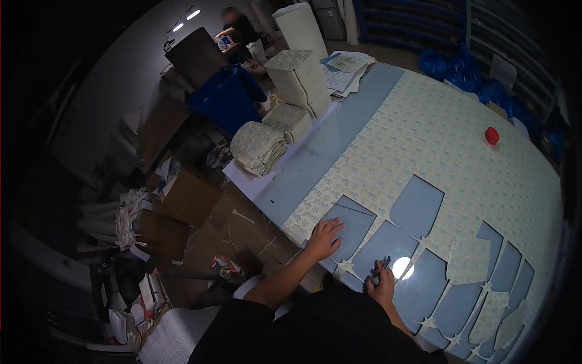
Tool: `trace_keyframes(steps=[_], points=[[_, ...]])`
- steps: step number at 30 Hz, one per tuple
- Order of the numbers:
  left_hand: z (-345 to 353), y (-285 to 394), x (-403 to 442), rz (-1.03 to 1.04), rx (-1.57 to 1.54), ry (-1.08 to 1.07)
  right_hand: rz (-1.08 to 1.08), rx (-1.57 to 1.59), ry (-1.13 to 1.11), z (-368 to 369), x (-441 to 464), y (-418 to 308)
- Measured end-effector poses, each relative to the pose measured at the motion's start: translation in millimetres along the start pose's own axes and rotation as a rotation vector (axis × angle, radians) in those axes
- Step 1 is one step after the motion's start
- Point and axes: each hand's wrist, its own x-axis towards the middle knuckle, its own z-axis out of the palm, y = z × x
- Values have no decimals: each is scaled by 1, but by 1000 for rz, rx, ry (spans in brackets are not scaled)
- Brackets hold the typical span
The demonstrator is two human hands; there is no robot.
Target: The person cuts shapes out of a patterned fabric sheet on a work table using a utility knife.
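**Dim workroom, blue-grey surface (348,121), patterned sheet (418,121) cut through near the edge**

The sheet covers most of the surface, with several cut-outs on the wearer's side, where only narrow strips and star-shaped scraps remain between the gaps. The left grip (326,241) lies palm down at the sheet's near edge, fingers spread over a cut-out, with nothing visible in it. The right grip (382,288) is closed around a dark tool (386,264), perhaps a cutter or scissors; its tip cannot be made out.

The step in hand seems to be work among these cut-outs, well short of the intact far part. The next move probably calls for the left grip to steady or lift the edge while the tool stays clear of its fingers.

Nearby lie a loose piece (468,261) and, farther off, a red object (491,136). Beyond stand a tall stack (297,79) of patterned material, a blue bin (221,103) and another person (244,31).
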Motion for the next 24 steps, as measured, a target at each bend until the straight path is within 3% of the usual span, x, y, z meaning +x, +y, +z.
trace_keyframes(steps=[24], points=[[-1, 1, 0, -13, -11, -3, 7, -4, -9, 0, 0, 2]])
